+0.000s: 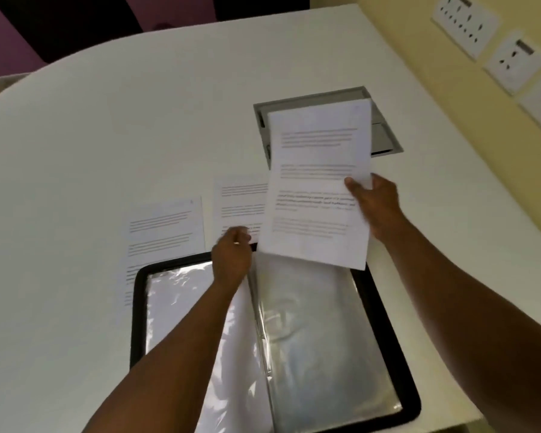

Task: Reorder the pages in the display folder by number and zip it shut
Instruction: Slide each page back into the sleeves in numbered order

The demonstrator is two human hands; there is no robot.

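**White pages out, sleeves waiting**

White sheets lie on the table (75, 151) beyond the open display folder (384, 307): one page (166, 226) at far left, a second page (241, 201) beside it. My left hand (231, 260) grips the top edge of a plastic sleeve (181, 295) (I think). My right hand (375, 201) pinches a third page (316, 189), held above the folder. I'm mid-sorting; next I must read its number.

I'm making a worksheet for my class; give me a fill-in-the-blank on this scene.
1. The right hand holds a printed ____.
2. The display folder lies ____ on the table.
3. Beyond the folder, ____ pages lie flat on the table.
4. The left hand is at the folder's ____ edge.

Missing: page; open; two; top
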